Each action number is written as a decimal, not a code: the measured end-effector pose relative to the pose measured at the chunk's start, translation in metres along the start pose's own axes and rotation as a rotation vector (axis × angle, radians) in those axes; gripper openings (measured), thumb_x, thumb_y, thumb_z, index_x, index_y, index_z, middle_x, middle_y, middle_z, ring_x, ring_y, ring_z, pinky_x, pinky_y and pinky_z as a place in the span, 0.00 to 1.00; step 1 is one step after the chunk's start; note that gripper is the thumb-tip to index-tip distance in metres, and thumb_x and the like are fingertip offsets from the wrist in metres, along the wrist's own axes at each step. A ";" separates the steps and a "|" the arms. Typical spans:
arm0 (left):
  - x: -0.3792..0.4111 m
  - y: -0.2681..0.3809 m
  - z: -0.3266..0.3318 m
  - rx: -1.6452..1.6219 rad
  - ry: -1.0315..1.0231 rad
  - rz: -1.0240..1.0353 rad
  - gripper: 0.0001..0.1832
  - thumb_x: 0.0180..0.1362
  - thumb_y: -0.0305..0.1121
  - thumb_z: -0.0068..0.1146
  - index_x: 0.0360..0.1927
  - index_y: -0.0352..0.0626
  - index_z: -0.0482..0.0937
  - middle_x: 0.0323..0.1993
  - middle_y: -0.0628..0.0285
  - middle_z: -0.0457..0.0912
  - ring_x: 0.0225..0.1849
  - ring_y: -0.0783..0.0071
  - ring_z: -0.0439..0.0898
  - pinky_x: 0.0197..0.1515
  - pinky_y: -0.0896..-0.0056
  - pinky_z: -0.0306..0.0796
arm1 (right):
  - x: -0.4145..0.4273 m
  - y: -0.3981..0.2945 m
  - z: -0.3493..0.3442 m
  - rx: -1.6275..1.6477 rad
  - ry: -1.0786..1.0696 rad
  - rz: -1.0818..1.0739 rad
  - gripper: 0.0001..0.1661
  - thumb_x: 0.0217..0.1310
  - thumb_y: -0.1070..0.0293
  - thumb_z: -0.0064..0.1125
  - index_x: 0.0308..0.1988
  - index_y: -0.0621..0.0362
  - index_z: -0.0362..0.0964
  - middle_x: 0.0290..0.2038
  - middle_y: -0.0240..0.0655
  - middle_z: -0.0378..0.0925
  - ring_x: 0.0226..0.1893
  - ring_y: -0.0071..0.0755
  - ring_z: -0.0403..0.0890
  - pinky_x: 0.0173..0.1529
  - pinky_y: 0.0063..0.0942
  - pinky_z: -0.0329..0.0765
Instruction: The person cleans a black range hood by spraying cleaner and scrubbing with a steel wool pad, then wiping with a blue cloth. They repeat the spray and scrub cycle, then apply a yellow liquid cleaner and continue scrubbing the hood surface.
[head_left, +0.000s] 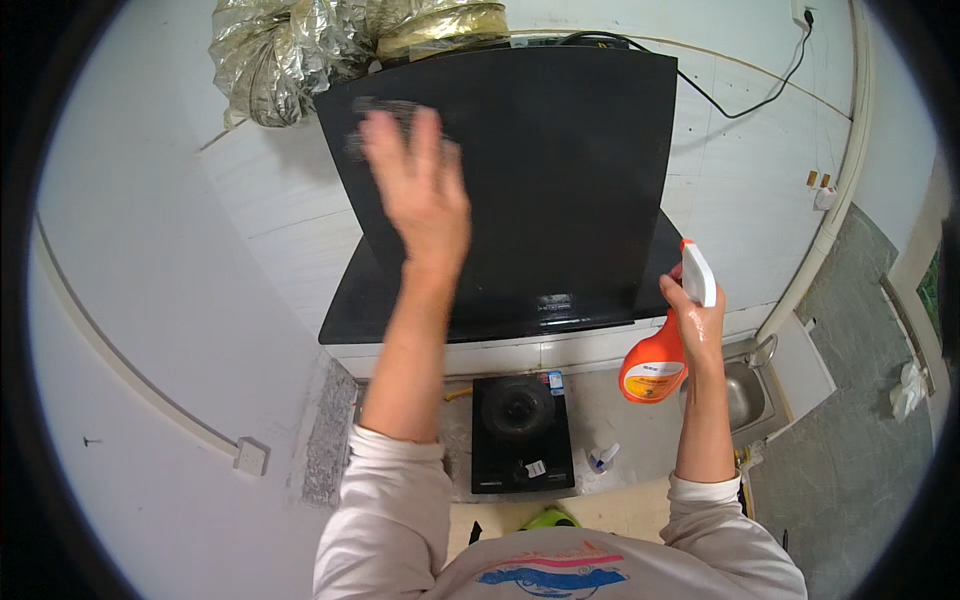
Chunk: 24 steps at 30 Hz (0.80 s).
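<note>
My left hand (424, 195) is raised at the upper left of a black range hood panel (555, 165), its fingers blurred by motion. Beneath those fingers lies a blurred grey pad (361, 146), held flat against the panel; its material is hard to make out. My right hand (697, 319) grips an orange spray bottle (651, 360) by the neck, just below its white trigger head (699, 276). The bottle hangs beside the hood's lower right corner, and its label bears writing. A wet shine shows on the right wrist.
Foil ducts (292, 60) bulge above the hood's left end; a black power cable (731, 116) runs to a wall socket. Below stand a black cooktop (521, 450), a small spray bottle (602, 457) and a steel sink (742, 394). A pipe (817, 240) rises at right.
</note>
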<state>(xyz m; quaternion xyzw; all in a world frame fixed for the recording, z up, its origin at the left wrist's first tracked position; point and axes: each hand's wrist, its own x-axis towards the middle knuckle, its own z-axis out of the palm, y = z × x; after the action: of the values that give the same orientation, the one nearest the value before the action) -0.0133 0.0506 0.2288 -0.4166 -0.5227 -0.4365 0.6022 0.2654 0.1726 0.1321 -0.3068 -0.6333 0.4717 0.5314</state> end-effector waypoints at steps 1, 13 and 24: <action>-0.016 0.017 0.008 -0.080 -0.063 0.043 0.26 0.55 0.28 0.63 0.60 0.45 0.74 0.67 0.42 0.62 0.69 0.43 0.60 0.70 0.48 0.53 | 0.004 0.009 -0.003 -0.004 -0.002 -0.028 0.09 0.52 0.72 0.64 0.34 0.61 0.72 0.25 0.28 0.73 0.27 0.20 0.71 0.33 0.22 0.69; 0.000 0.019 0.016 -0.032 -0.065 0.067 0.28 0.54 0.23 0.58 0.61 0.42 0.73 0.68 0.42 0.61 0.69 0.41 0.59 0.70 0.42 0.50 | 0.020 0.112 -0.010 -0.266 0.030 -0.292 0.13 0.45 0.75 0.66 0.35 0.59 0.74 0.33 0.39 0.73 0.37 0.42 0.73 0.43 0.37 0.70; 0.023 0.085 0.067 -0.245 -0.087 0.260 0.25 0.54 0.23 0.56 0.58 0.37 0.74 0.65 0.44 0.67 0.69 0.47 0.62 0.70 0.45 0.54 | 0.020 0.115 -0.009 -0.361 0.087 -0.422 0.14 0.41 0.78 0.63 0.34 0.57 0.73 0.32 0.37 0.75 0.39 0.45 0.73 0.48 0.38 0.67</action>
<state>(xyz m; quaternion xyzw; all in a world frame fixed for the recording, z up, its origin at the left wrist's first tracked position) 0.0520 0.1355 0.2553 -0.5694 -0.4330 -0.3972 0.5749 0.2563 0.2349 0.0338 -0.2778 -0.7336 0.2167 0.5812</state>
